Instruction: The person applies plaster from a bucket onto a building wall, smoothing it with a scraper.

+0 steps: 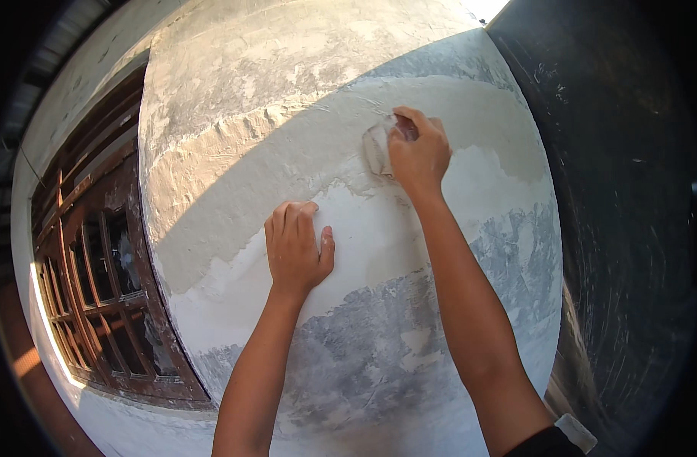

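A plastered wall point(348, 251) fills the middle, with a rough beige band above, smooth white below it and patchy grey at the bottom. Against the beige band, my right hand point(422, 152) grips a pale, blocky pad point(377, 146). A dark reddish part shows between thumb and fingers; blur leaves the pad's exact kind unclear. Lower and to the left, my left hand point(294, 244) rests on the wall where beige meets white. Its fingers lie along the surface, the thumb stands apart, and it holds nothing.
A brown wooden window frame with slats and panes point(101, 297) is set into the wall at left. On the right, a dark scuffed panel point(623, 213) borders the wall. Sunlight falls across the upper left, with shade below.
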`<state>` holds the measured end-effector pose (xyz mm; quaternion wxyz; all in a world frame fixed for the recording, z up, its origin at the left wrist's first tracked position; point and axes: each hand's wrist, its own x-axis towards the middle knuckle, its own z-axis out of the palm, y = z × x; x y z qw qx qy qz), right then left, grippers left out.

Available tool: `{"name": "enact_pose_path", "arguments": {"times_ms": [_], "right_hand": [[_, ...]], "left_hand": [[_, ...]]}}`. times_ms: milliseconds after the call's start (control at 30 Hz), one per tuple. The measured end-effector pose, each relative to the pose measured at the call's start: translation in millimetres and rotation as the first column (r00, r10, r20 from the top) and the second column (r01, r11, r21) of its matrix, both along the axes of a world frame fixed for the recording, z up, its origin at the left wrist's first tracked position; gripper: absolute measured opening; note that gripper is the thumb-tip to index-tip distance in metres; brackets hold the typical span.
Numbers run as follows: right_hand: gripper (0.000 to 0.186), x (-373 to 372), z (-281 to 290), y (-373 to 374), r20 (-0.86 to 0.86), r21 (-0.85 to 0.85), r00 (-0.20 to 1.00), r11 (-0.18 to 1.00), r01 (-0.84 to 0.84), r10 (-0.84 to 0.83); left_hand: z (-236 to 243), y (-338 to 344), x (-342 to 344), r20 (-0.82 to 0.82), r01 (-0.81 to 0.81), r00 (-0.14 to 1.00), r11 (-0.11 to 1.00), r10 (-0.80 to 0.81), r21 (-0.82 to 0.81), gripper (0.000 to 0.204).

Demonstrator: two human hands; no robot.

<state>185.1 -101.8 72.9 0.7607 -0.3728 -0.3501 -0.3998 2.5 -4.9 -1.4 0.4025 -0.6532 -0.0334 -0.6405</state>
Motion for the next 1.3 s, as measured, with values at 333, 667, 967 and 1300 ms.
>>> {"name": "enact_pose_path", "arguments": {"times_ms": [333,667,967,1300], "right_hand": [[0.029,3,15,1,0.011,-0.032,0.997,0.996,-0.082,0.082],[0.029,-4,-16,6,0.049,-0.116,0.999,0.993,-0.003,0.009],[0.025,-5,-41,9,0.073,-0.103,0.993,0.991,-0.089,0.097],[0.025,-16,-35,12,0.115,-0.068,0.991,0.995,-0.066,0.074]], "left_hand": [[-1,1,0,-0.013,0.003,1.0,1.0,-0.003,0.006,0.039],[0,3,-3,0.003,-0.015,1.0,1.0,0.015,0.007,0.034],[-2,5,-2,0.001,-0.019,1.0,1.0,0.019,-0.008,0.037],[-1,3,-2,-0.005,-0.011,1.0,1.0,0.011,-0.005,0.039]]}}
